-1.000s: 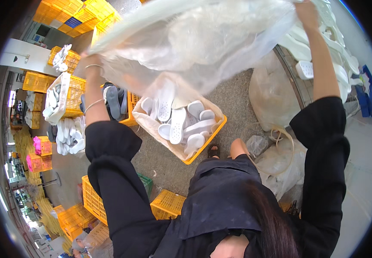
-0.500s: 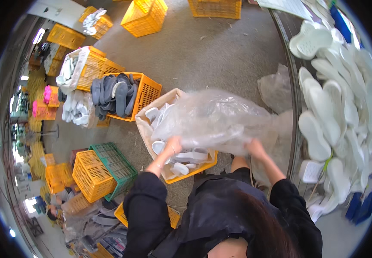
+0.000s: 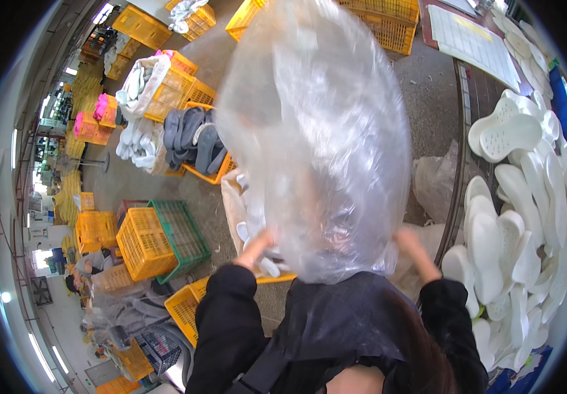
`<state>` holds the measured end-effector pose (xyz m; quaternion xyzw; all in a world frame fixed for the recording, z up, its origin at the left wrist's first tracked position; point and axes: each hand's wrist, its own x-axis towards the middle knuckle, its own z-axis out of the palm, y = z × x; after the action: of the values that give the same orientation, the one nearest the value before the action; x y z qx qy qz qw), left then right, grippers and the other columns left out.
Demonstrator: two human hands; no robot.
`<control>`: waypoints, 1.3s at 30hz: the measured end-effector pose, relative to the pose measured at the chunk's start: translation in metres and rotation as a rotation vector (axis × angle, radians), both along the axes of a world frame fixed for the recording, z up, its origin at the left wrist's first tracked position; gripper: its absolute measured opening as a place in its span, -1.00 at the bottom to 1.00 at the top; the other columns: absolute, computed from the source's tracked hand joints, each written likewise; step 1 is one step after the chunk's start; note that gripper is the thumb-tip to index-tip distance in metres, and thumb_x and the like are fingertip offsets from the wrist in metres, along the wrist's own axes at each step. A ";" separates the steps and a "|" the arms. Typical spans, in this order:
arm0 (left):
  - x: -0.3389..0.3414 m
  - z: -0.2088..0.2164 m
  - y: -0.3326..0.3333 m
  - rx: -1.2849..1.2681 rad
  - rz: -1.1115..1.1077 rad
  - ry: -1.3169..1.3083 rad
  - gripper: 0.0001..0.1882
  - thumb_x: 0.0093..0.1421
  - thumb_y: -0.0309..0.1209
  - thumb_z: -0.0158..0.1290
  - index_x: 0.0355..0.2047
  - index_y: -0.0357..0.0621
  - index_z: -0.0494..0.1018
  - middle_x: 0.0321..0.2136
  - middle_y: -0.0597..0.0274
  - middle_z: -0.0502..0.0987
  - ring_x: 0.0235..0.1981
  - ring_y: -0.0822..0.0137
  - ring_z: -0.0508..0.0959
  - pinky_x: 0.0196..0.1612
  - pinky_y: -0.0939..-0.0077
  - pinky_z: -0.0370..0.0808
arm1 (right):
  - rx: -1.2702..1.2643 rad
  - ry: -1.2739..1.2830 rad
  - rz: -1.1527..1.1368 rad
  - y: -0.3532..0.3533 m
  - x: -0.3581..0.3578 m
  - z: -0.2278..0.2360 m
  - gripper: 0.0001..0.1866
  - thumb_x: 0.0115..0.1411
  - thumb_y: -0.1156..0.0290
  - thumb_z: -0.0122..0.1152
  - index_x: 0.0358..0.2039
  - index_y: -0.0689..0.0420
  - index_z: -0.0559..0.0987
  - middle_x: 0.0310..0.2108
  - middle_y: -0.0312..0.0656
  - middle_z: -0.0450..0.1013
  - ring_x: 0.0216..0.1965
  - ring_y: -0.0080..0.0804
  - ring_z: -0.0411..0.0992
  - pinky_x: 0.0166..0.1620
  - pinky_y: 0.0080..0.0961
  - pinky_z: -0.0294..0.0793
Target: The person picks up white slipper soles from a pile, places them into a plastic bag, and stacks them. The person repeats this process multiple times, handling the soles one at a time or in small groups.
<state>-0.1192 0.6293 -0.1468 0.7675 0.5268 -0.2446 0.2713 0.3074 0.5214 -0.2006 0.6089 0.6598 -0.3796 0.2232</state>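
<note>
Nearest, the L hand (image 3: pixel 254 249) is curled on the side edge of a big clear plastic bag (image 3: pixel 336 144), grasping it. The R hand (image 3: pixel 411 243) is at the opposite edge, also grasping it, though it is blurred & the fingertips are partly hidden. The bag stands puffed in front of the apron (image 3: pixel 342 308).

Judging from how things lie, the spreading of the bag looks well advanced, b/c it is wide & full of air. What is inside I can't tell for sure; no clear sole shape is visible thru the plastic. The bag isn't set down anywhere yet.

Just behind it, partly covered, is a yellow crate w/ a pale liner (image 3: pixel 233 207). Some white soles (image 3: pixel 270 266) lie loose in it, so these are not bagged; how many, can't tell.

To the right, on the floor, is crumpled plastic (image 3: pixel 436 184), & beyond it the surface (image 3: pixel 477 82) carries a large heap of white soles, unbagged too.

Farther to the left are dark grey footwear pieces (image 3: pixel 208 148) in another crate, also unbagged, & a green crate (image 3: pixel 182 236). Pink items (image 3: pixel 103 105) are farthest.
</note>
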 end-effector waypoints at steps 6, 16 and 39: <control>0.032 0.004 0.031 0.074 0.651 -0.968 -0.64 0.12 -0.48 0.08 -0.05 -0.34 0.45 -0.24 0.07 0.59 -0.21 0.28 0.59 -0.10 0.38 0.53 | 0.343 0.466 -0.487 -0.001 0.026 0.019 -0.11 -0.17 0.26 0.46 0.19 0.21 0.29 0.17 0.17 0.23 0.23 0.07 0.16 0.22 -0.19 0.22; 0.162 0.097 0.230 0.755 0.263 -0.726 -0.82 -0.01 -0.46 0.12 -0.41 -0.15 0.35 -0.51 0.11 0.47 -0.35 0.03 0.55 -0.38 0.16 0.47 | 0.181 1.246 -1.015 0.339 -0.090 0.172 -0.74 0.19 0.47 0.08 -0.14 0.32 0.53 -0.38 -0.21 0.54 -0.38 -0.33 0.49 -0.25 -0.48 0.48; 0.041 -0.095 0.186 0.154 1.126 -0.322 -0.57 -0.03 -0.64 -0.04 -0.08 -0.22 0.44 -0.06 -0.14 0.50 0.08 -0.06 0.42 0.10 0.34 0.34 | 0.085 -0.137 -0.287 0.263 0.116 -0.014 -0.77 0.04 0.38 0.13 -0.35 0.22 0.65 -0.34 0.20 0.53 -0.21 0.07 0.53 -0.13 -0.07 0.49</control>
<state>-0.0784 0.8157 -0.2418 0.4148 0.8215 0.0955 0.3794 0.4231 0.7842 -0.2147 0.7302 0.5648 -0.3368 0.1854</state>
